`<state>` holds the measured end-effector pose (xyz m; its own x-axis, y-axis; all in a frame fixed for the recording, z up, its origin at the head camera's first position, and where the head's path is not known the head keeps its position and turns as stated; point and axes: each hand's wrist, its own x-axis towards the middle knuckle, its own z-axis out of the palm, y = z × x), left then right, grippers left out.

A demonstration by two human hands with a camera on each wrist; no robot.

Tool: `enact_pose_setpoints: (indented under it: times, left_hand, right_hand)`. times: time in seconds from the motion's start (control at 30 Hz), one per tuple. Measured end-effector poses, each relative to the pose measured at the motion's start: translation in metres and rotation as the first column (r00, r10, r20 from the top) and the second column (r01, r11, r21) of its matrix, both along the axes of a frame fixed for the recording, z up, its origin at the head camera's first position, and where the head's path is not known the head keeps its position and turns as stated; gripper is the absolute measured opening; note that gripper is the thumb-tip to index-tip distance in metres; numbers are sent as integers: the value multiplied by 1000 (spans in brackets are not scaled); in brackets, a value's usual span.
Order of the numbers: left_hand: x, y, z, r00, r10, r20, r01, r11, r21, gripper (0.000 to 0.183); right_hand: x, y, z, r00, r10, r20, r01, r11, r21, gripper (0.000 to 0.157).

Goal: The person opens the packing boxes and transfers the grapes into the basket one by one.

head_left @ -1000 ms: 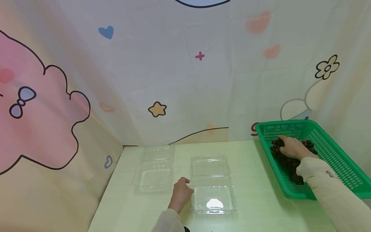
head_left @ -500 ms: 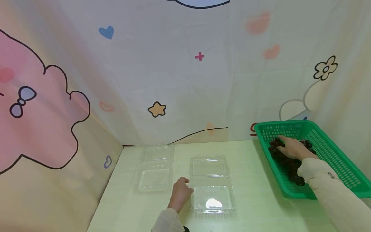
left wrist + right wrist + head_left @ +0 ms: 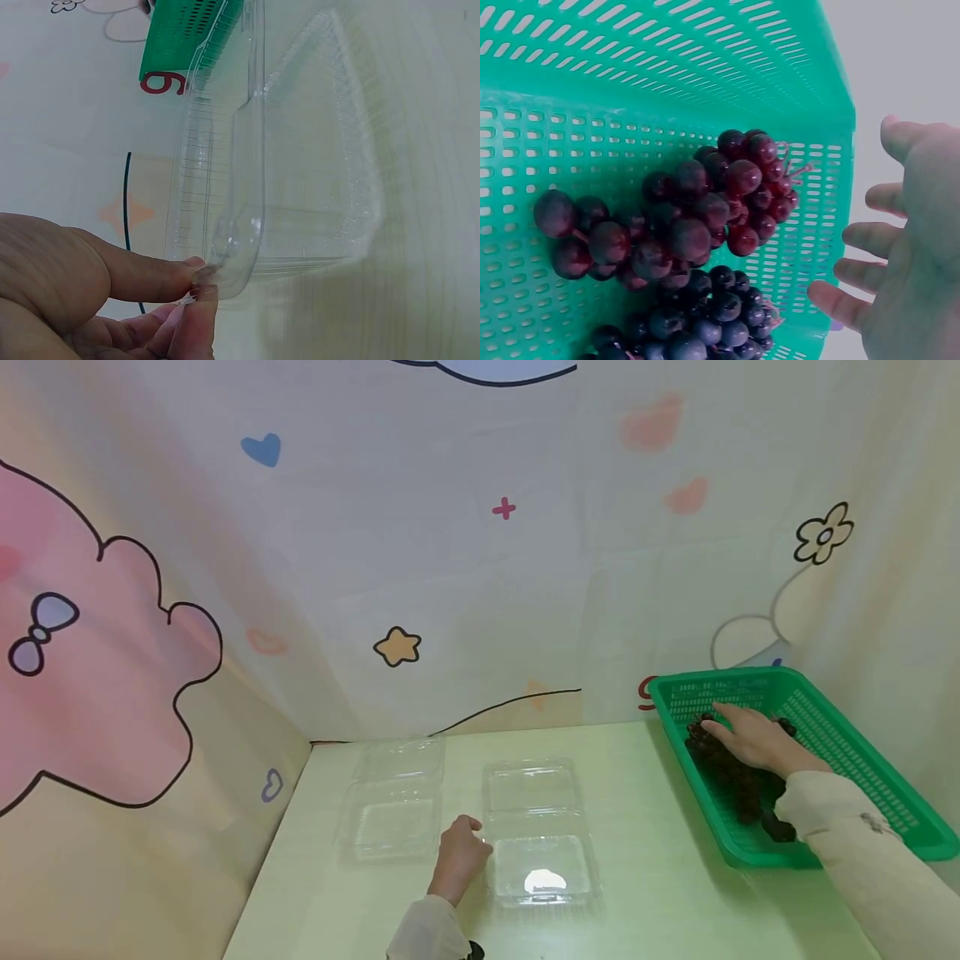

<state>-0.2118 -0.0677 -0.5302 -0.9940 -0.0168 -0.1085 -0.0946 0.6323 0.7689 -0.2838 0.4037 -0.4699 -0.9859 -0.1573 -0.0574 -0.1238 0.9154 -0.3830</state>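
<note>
My left hand [image 3: 459, 862] pinches the corner of a clear plastic clamshell box [image 3: 534, 813] between thumb and fingers. In the left wrist view the box's rim [image 3: 257, 142] runs up from the fingertips. The box lies unfolded on the table. Over the green basket [image 3: 738, 853] at the right, my right hand [image 3: 759, 743] spreads its fingers above the grapes and holds nothing. A bunch of red grapes [image 3: 690, 217] and a bunch of dark grapes [image 3: 712, 319] lie inside, both partly hidden by the hand and sleeve in the head view.
Another unfolded clear box [image 3: 396, 818] lies left of my left hand. A patterned curtain [image 3: 480, 568] hangs behind the pale table [image 3: 637, 860] and along both sides. The basket's raised rim [image 3: 862, 727] stands close to the right curtain.
My right hand's fingers have straightened and come up off the grapes. The head view has shifted slightly, while my left hand stays at the box.
</note>
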Motion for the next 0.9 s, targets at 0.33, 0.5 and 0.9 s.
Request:
enact_pose_setpoints:
  times: [0.33, 0.5, 0.9]
  left_hand:
    - [-10, 1, -2, 1000, 8, 8, -8, 1000, -19, 30]
    - [-15, 0, -3, 1000, -5, 2, 5, 1000, -20, 31]
    - [-26, 3, -1, 998, 26, 51, -26, 1000, -12, 32]
  right_hand:
    - [16, -4, 5, 1000, -1, -20, 1, 1000, -11, 83]
    - [24, -7, 6, 1000, -11, -18, 11, 1000, -14, 84]
    - [42, -22, 14, 999, -1, -38, 1, 1000, -1, 84]
